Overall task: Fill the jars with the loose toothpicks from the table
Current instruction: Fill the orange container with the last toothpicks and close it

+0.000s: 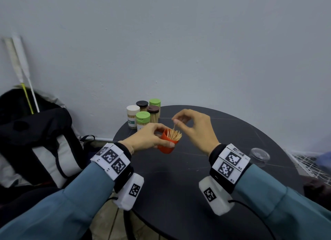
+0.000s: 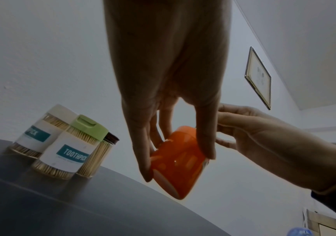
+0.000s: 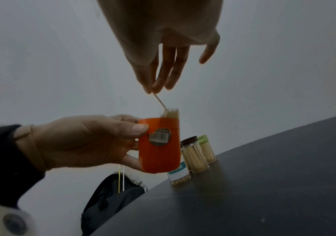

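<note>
One toothpick (image 3: 160, 102) pinched by right grip (image 1: 195, 127), orange jar (image 1: 168, 141) (bristling full) clasped in left grip (image 1: 148, 137)

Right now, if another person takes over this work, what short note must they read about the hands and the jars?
Left hand grips the open orange jar above the table.
Right hand pinches one toothpick, its tip among the toothpicks standing in that jar.
Five capped jars stand filled at the table's far edge.
Left: release this toothpick; the clear lid lies near the right wrist.

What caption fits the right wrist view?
Right hand pinches one toothpick into the orange jar gripped by the left hand.
</note>
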Tool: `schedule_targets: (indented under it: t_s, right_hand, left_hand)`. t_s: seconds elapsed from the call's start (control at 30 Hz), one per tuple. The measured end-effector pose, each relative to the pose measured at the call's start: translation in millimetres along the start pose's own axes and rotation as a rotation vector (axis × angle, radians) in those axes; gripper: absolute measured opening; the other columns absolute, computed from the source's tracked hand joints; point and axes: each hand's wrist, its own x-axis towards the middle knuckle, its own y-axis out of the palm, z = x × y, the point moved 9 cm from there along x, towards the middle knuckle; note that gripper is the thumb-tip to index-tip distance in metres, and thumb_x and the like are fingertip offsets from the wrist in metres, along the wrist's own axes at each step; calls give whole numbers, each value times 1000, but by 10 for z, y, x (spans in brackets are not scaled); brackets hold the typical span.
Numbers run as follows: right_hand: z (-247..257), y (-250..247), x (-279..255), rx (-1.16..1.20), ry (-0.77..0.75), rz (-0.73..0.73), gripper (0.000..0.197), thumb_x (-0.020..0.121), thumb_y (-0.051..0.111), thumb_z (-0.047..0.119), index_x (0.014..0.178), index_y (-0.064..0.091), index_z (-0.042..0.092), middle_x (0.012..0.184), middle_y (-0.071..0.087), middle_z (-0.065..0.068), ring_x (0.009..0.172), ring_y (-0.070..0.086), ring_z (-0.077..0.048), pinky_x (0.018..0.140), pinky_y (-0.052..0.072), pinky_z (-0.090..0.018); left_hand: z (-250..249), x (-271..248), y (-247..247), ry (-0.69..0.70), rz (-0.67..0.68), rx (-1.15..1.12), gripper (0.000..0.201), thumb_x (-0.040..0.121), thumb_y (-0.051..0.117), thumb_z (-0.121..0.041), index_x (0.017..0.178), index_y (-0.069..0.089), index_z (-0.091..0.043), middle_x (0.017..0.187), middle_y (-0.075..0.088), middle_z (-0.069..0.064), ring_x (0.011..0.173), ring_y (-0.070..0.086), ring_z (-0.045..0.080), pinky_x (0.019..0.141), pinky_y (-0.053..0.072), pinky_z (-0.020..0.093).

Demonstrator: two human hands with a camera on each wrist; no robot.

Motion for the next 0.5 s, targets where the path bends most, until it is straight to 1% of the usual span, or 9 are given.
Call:
schedule_targets:
  t_s: [0.1,0.2,0.3,0.37,0.43,0.5]
  right_hand:
    - [-137,-70,-19,48,121,-28,6,86,64,28,81,68,27,77,65,16,75,58,2,90,47,-41]
    - [-274,-84,-47,94,201,-56,9,84,66,27,77,66,31,75,65,17,74,58,3,89,48,-41]
    - [-366,-41,-84,57,232,-57,15,81,68,31,72,57,37,71,64,22,73,61,2,92,45,-47]
    - [-388,-19,-98,-19,237,-37,18,81,67,33,70,53,38,71,64,21,74,62,0,96,41,-47]
    - [-389,4,-113,-89,244,4,18,82,66,35,69,55,38,76,65,19,79,61,-3,99,36,-46]
    - [-388,3,-127,-130,248,19,13,84,65,36,73,58,36,79,65,17,81,60,-5,99,35,-45]
  left_hand:
    - [0,12,1,-2,2,17,51,78,75,-19,123,52,-18,121,58,2,113,54,17,82,53,27]
    - [-5,29,11,0,-2,24,53,77,76,-20,125,53,-18,122,59,2,114,55,17,84,53,30]
    - [-30,40,35,11,-7,13,51,78,75,-18,124,54,-17,121,59,2,113,55,16,79,53,25]
    - [-44,52,59,15,-2,0,50,78,75,-17,123,54,-17,121,59,2,113,55,16,80,53,25]
    - [-49,66,84,13,7,-2,50,78,75,-18,123,53,-18,121,58,2,113,55,16,83,53,28]
    - [-53,84,102,14,11,7,51,78,75,-19,124,53,-18,122,58,3,114,55,16,85,53,30]
